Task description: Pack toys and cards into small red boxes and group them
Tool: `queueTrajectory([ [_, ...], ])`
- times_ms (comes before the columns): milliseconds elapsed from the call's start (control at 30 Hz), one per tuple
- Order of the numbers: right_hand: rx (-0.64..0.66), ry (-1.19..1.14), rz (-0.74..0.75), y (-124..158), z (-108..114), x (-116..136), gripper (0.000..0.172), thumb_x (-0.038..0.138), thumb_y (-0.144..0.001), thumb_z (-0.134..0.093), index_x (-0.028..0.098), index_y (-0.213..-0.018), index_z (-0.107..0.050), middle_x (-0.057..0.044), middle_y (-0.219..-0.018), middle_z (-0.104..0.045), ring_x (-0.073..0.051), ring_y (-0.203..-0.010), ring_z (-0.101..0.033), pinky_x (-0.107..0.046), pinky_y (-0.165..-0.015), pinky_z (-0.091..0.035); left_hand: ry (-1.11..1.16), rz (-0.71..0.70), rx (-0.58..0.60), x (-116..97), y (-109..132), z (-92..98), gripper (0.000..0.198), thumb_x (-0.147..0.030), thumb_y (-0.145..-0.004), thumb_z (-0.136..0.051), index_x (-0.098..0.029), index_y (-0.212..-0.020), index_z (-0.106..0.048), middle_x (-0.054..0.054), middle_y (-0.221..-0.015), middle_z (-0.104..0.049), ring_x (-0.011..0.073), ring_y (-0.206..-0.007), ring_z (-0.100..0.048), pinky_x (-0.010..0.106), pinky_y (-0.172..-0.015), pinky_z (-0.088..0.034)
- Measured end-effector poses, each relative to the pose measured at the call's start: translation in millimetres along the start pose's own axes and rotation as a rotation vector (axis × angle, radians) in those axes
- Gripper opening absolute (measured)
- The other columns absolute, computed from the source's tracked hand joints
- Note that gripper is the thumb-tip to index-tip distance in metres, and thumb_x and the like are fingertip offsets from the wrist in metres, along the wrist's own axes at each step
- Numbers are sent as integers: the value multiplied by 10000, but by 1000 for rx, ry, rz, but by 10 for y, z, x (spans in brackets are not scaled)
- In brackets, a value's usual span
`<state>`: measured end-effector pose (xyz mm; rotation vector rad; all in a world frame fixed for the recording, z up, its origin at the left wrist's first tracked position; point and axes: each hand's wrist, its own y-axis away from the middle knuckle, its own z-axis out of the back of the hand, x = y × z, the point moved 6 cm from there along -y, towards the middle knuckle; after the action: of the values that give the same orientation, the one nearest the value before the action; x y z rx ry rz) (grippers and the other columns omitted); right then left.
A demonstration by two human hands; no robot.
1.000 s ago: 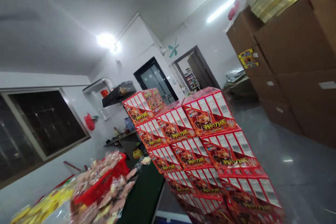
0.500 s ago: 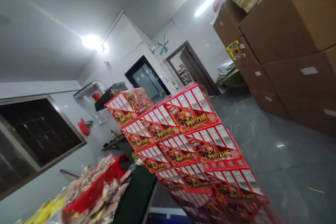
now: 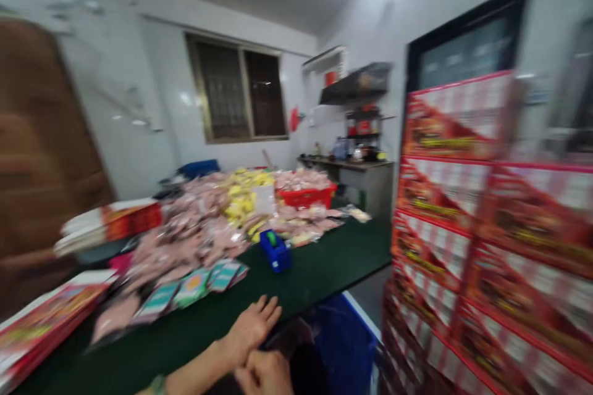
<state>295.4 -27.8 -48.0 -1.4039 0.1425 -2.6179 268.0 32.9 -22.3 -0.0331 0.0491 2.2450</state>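
My left hand lies over the front edge of the dark green table, its fingers stretched out and holding nothing. A greenish band circles the left wrist. Just below, my right hand is closed with its fingers curled, close against the left wrist; whatever may be inside it is hidden. Beyond the hands stands a blue tape dispenser. Left of it are several teal-and-white packets and a heap of clear bags with pink contents.
Yellow bagged items and a filled red basket stand farther back. Stacked red printed boxes rise at right. Flat printed packs lie at left, by a brown chair back. A blue bin is below the table edge.
The view has swung left and down and levelled out. The table and both hands have come into view; the box stack now sits at the right, and the brown cartons are out of sight.
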Motion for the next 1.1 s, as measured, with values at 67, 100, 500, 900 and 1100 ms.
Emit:
queueTrajectory([
  [67, 105, -25, 41, -102, -176, 72, 294, 272, -824, -497, 163, -552, -505, -5, -530, -545, -133, -577, -550, -252, -584, -413, 76, -23, 19, 165, 85, -69, 461, -237, -824, -517, -290, -1281, -493, 119, -1389, -467, 348, -1270, -418, 540, -974, -394],
  [100, 177, -75, 53, -141, -225, 108, 285, 292, -815, -482, 168, -559, -498, 4, -511, -531, -121, -546, -533, -236, -557, -399, 115, -47, 20, 218, 156, -73, 513, -300, -787, -574, -316, -1290, -477, 96, -1388, -473, 342, -1279, -406, 534, -986, -382],
  [500, 762, -406, 124, -1109, -700, 1281, 227, 369, -817, -508, 165, -842, -603, -8, -579, -634, -124, -555, -599, -243, -587, -461, -76, 692, -705, 2025, 2513, 826, 361, -320, -882, -445, -178, -1193, -562, 146, -1207, -596, 302, -1204, -457, 502, -985, -344],
  [900, 329, 187, 373, -2847, -3167, 2657, 316, 218, -758, -617, 83, -1038, -558, -237, -1136, -594, -335, -1122, -495, -457, -930, -325, -200, 1193, -382, 3045, 3347, 149, 674, -537, -812, -486, -203, -1386, -368, 216, -1469, -282, 529, -1320, -116, 717, -925, -159],
  [1100, 278, 124, 334, -2969, -3072, 2777, 145, 254, -731, -608, 115, -771, -605, -141, -838, -657, -264, -824, -613, -371, -724, -432, -142, 1171, -521, 2977, 3438, 254, 788, -566, -793, -502, -141, -1415, -274, 258, -1468, -250, 510, -1334, -131, 680, -938, -206],
])
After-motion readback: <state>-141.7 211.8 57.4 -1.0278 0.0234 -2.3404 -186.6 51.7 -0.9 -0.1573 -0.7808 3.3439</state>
